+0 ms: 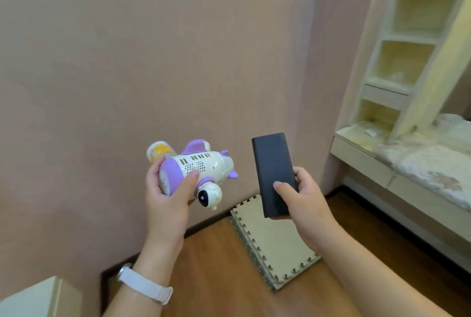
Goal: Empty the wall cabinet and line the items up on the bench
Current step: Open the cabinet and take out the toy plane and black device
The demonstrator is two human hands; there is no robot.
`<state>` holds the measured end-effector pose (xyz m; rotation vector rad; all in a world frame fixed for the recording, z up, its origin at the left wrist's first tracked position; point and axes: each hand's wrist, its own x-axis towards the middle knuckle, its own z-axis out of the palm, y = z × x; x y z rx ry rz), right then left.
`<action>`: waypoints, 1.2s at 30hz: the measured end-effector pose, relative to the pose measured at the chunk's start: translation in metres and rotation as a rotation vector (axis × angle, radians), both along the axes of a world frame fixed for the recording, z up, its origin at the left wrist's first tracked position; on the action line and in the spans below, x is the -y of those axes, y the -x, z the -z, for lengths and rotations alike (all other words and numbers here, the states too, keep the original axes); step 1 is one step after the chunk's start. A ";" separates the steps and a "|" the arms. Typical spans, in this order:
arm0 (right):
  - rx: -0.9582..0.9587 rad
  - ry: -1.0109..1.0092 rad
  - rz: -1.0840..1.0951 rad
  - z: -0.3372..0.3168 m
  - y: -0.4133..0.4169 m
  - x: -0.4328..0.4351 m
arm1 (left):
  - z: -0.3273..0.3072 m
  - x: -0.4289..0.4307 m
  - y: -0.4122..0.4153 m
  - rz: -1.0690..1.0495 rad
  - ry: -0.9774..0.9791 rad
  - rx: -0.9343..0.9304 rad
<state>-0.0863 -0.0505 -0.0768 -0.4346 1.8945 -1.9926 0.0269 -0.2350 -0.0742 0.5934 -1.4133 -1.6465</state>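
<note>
Items in transit, two hands loaded. Left hand (165,189): fingers clamped round a white-and-purple toy plane (201,171), with a small yellow-labelled bottle (160,152) pinned behind it. Right hand (303,204): fingers clamped on a dark rectangular power bank (274,173), thumb on its face. Both are held in the air before the pink wall (153,48), above foam floor mats (277,245). Shelving (407,56) at right; no worktop identifiable. Advice: set the power bank down first, then use the freed hand to separate bottle from toy.
</note>
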 end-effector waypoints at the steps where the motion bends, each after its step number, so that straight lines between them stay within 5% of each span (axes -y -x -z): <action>1: 0.002 0.004 0.029 0.001 0.009 -0.027 | 0.001 -0.025 0.017 0.038 0.000 -0.001; 17: 0.075 0.015 0.525 0.038 0.109 -0.311 | 0.022 -0.285 0.218 0.582 0.014 0.097; 36: 0.211 -0.141 0.929 0.059 0.329 -0.331 | 0.094 -0.311 0.523 0.967 -0.132 0.168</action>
